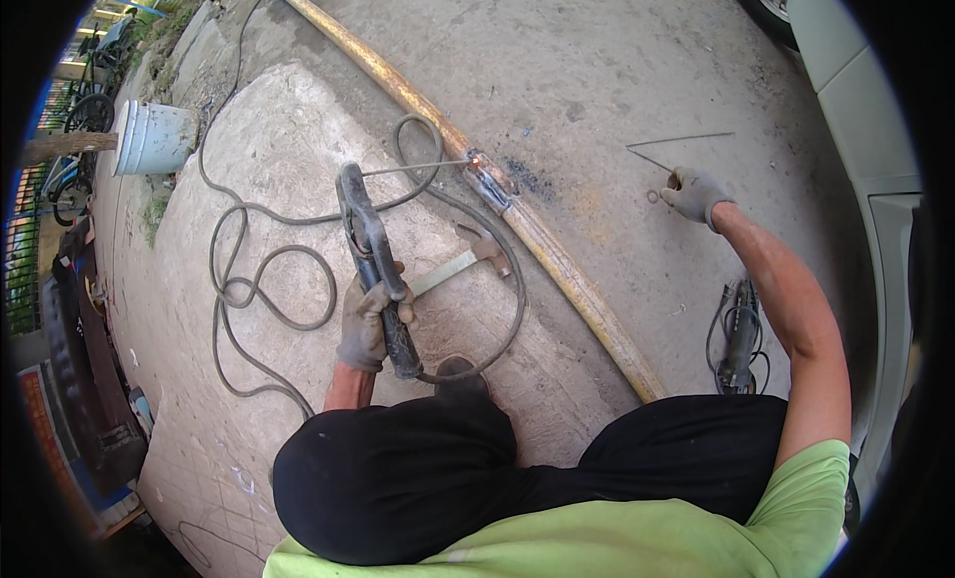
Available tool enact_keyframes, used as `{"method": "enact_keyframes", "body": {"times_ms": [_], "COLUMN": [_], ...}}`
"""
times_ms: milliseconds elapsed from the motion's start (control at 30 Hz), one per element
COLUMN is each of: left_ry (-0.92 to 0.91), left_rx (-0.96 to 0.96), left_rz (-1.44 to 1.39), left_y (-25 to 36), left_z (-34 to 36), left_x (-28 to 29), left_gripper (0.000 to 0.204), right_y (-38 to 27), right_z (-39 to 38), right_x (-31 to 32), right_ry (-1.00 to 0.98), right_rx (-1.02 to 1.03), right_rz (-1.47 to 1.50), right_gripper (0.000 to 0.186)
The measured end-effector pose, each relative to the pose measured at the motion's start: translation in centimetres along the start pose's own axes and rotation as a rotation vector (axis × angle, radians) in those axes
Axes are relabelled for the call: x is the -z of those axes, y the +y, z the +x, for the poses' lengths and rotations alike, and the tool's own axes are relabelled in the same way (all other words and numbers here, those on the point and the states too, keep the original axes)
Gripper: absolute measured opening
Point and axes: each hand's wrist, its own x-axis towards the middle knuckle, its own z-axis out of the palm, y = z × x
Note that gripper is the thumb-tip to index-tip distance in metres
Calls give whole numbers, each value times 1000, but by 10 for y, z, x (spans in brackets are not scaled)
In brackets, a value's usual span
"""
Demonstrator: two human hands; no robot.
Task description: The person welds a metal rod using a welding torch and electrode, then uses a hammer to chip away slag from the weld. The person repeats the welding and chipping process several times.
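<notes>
My left hand (368,324), in a grey glove, grips a black electrode holder (358,220). A thin electrode (413,167) runs from its jaws to a glowing spot on the welded joint (492,185) of a long rusty yellow pipe (567,260). Beside the holder lies a hammer (443,272) with a light metal handle. My gloved right hand (696,195), right of the pipe, is closed on a thin rod (647,158). A second thin line meets the rod's far end; I cannot tell whether it is part of it.
Looped cable (288,250) crosses the concrete around the pipe. A white bucket (157,140) and bicycles (90,115) are at left, with a dark padded object (85,369) below. An angle grinder (738,344) lies at right beside a pale vehicle (856,120). My knees fill the lower middle.
</notes>
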Motion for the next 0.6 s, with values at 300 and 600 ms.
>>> {"method": "enact_keyframes", "body": {"times_ms": [300, 600], "left_ry": [-8, -54], "left_rx": [182, 252], "left_rz": [-470, -637], "left_y": [-12, -19], "left_z": [6, 5], "left_x": [16, 29], "left_gripper": [35, 31], "right_y": [-6, -6], "right_z": [-6, -8], "right_x": [5, 8], "right_ry": [-28, -24], "right_rx": [-46, -20], "right_rz": [-36, -40], "right_gripper": [66, 55]}}
